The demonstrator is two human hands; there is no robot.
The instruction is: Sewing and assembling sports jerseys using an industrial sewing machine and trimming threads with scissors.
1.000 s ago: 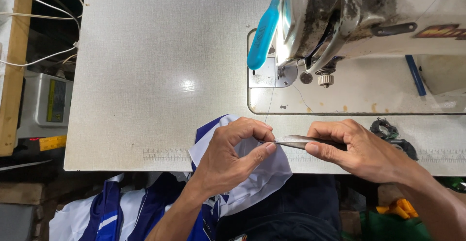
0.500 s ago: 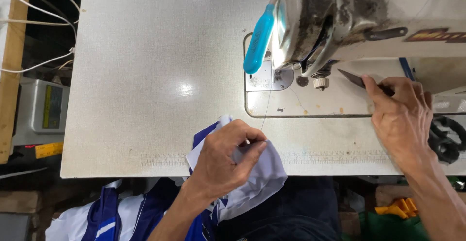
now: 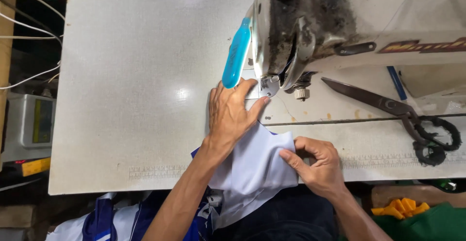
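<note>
The left hand [image 3: 232, 117] lay flat and open, palm down, on the pale fabric [image 3: 252, 173], its fingertips stretched toward the presser foot [image 3: 262, 88] of the sewing machine [image 3: 340, 22] and resting just short of it. The right hand [image 3: 318, 168] was pinched shut on the fabric's right edge, thumb and fingers folded over the cloth near the front rim of the white surface [image 3: 136, 76].

The fabric sat between the two hands and trailed off the surface's front edge toward the person's lap, where it joined a blue and white garment [image 3: 111, 221]. The needle area lay straight ahead of the left hand, up and slightly right; that hand was clearly the nearer one to it, while the right hand stayed well back at the surface's edge. The cloth's length ran from the lap toward the machine.

A turquoise handle-like part [image 3: 236, 54] hung on the machine's left side, just above the left fingertips. Dark shears [image 3: 388, 106] lay on the machine bed to the right, apart from both hands.
</note>
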